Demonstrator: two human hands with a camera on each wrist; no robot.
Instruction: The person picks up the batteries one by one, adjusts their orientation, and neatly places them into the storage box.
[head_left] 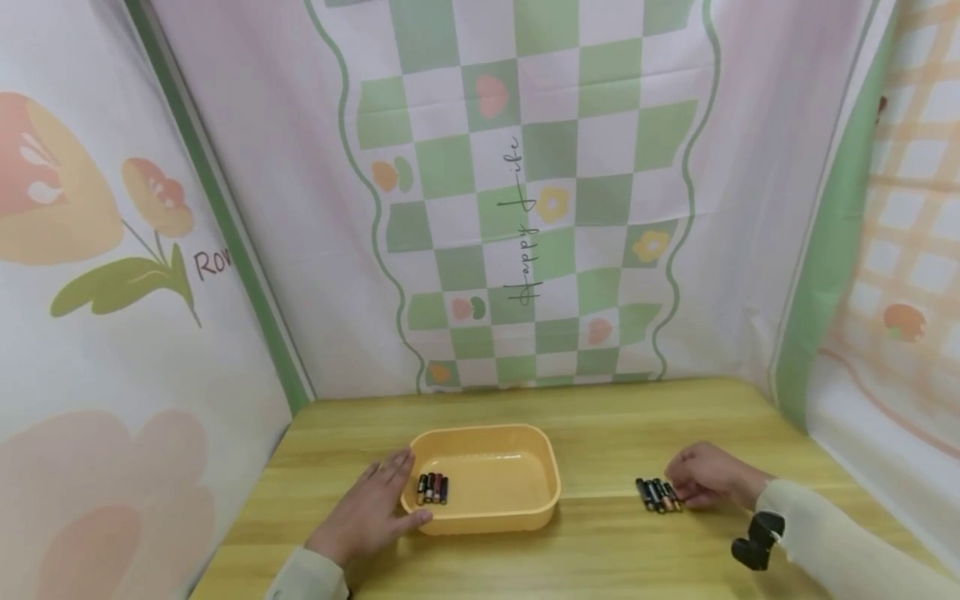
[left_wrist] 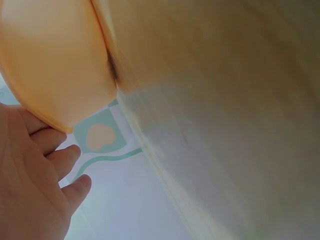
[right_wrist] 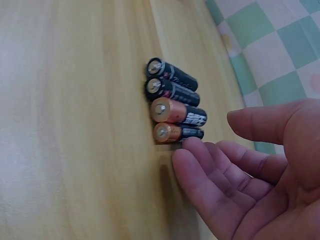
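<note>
A yellow plastic tray [head_left: 495, 486] stands on the table, with several batteries [head_left: 432, 489] side by side at its left end. My left hand [head_left: 369, 512] rests against that end, thumb on the near rim and fingers along the left side. In the left wrist view its fingertips touch the rim of the tray [left_wrist: 55, 65]. To the right of the tray, a row of batteries [head_left: 652, 495] lies on the tabletop. My right hand [head_left: 703, 475] is beside the row's right end. Seen from the right wrist, fingertips overlap the nearest copper-topped battery [right_wrist: 170, 133], and thumb and fingers are apart.
The table [head_left: 600, 558] has a wood-grain top. Behind it hangs a green-and-white checked curtain [head_left: 517, 250], with printed cloth walls on the left [head_left: 97, 350] and right [head_left: 900, 275]. A black strap [head_left: 757, 542] sits at the right sleeve.
</note>
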